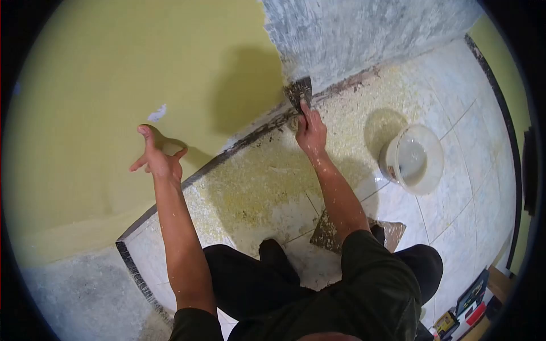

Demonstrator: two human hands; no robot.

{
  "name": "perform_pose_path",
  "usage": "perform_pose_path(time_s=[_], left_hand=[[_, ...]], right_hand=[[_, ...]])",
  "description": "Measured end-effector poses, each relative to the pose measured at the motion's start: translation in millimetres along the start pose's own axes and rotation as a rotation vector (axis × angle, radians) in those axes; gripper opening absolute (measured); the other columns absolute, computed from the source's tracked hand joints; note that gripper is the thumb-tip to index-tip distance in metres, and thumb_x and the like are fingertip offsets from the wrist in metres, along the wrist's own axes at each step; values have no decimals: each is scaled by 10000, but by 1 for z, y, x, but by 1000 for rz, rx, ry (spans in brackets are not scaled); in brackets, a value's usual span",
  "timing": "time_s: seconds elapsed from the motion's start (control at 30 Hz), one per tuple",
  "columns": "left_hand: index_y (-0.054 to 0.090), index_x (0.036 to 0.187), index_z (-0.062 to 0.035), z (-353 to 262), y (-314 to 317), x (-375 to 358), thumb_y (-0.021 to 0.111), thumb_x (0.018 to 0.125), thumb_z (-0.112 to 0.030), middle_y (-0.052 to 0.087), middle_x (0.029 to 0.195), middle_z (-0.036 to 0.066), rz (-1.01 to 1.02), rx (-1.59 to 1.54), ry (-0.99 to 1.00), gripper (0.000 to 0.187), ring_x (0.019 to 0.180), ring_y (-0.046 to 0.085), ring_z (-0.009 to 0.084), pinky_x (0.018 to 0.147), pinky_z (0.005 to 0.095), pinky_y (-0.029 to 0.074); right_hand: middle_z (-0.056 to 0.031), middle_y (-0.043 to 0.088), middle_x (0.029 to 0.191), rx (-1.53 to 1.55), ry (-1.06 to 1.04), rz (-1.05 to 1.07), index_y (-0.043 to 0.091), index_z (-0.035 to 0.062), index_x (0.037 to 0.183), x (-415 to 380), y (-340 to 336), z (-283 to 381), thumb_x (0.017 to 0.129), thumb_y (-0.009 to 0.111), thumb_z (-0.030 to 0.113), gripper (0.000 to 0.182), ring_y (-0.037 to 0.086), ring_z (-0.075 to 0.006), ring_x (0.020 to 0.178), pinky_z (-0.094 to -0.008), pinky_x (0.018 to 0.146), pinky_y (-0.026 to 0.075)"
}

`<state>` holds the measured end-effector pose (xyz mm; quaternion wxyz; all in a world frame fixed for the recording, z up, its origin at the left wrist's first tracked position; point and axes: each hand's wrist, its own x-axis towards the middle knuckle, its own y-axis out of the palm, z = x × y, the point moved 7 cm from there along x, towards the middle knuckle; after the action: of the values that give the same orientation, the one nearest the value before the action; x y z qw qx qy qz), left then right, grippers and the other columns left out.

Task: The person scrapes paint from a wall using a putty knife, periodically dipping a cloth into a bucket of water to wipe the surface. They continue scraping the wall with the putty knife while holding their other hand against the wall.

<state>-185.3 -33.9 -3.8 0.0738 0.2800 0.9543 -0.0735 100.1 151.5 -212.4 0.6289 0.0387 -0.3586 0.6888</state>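
1. Just below the camera, a dark T-shirt (341,310) and black trousers (244,278) show the person crouched, knees apart, over pale floor tiles (455,204).
2. Close to the feet, a brown flat piece (392,234) lies on the floor, partly under the right forearm.
3. Off to the person's left, the left hand (162,162) is held before the yellow wall (125,68), its grip wide and empty, fingers spread; whether it touches the wall I cannot tell.
4. Beyond the right forearm, the bucket (412,159), whitish and round, stands on the tiles with cloudy liquid inside.
5. Farther forward, the right hand (313,132) has a narrow grip on the putty knife (299,94), a finger extended along it.
6. The putty knife is at the foot of the wall, where yellow paint meets the grey stripped patch (352,34). Its long axis runs away from the person, leaning slightly left, blade end foremost. The blade is broad, flaring from the hand, dark and speckled with pale residue; the handle is mostly hidden.
7. Along the wall base runs a dark skirting strip (227,153), with yellowish paint flakes (256,187) scattered over the tiles beside it.
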Motion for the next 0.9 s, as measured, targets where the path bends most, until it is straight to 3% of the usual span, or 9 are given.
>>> perform_pose_path(time_s=[0.07,0.23,0.3,0.43,0.57,0.63,0.8,0.87,0.9], left_hand=[[115,1613,-265,3,-6,12,375,908,-813,79,1675,95,-190,-127,-1,930,1503,145,447,1041,818,215],[99,1617,-239,5,-14,18,422,906,-797,28,1673,111,-298,-110,-15,960,1500,144,454,1058,802,222],[-18,1620,-148,-1,-4,8,447,868,-823,-146,1667,159,-59,-64,20,1112,1532,-3,430,1082,770,247],[26,1623,-150,-13,5,5,442,883,-809,-124,1673,152,-78,-95,29,1074,1530,2,434,1078,773,244],[70,1617,-181,12,-16,15,437,864,-835,13,1673,145,-244,-97,-60,1063,1503,130,466,1068,787,244],[-32,1618,-172,0,-5,9,443,860,-833,-241,1636,185,-100,-64,-18,1111,1533,-21,420,1079,755,283],[12,1619,-170,-2,-11,12,432,850,-847,-241,1632,183,-340,-106,-16,1108,1531,-29,422,1090,745,288],[70,1614,-179,-5,2,7,427,860,-846,131,1656,155,-52,-38,30,1068,1494,181,452,1062,792,232],[70,1614,-179,3,-1,5,427,860,-846,131,1656,155,-62,-21,3,1068,1494,181,452,1062,792,232]], right_hand=[[-169,636,928,-31,-2,6,600,134,1378,12,-3,3,969,589,129,409,655,-341,707,-421,546,530],[-176,633,931,4,1,21,583,109,1371,9,2,-4,949,597,94,423,629,-373,736,-433,565,515],[-183,591,812,48,-162,-161,576,103,1404,37,-17,43,991,557,92,413,581,-356,656,-414,539,477],[-187,641,909,-23,-37,-55,587,95,1366,11,-15,15,952,589,94,415,641,-377,763,-435,581,527],[-188,639,917,-64,-28,-15,585,111,1369,2,-12,12,947,594,102,422,638,-382,724,-440,573,528],[-184,645,940,-67,-5,46,586,142,1384,13,-15,13,953,592,114,432,643,-372,699,-432,563,532],[-170,631,917,-18,-58,-11,582,160,1379,13,-8,10,937,603,101,446,629,-382,692,-443,545,519],[-179,628,917,-29,-40,-20,585,148,1374,14,-9,17,935,603,95,442,632,-380,705,-439,557,524],[-179,628,917,-29,-18,6,585,148,1374,6,-11,16,935,603,95,442,632,-380,705,-439,557,524]])
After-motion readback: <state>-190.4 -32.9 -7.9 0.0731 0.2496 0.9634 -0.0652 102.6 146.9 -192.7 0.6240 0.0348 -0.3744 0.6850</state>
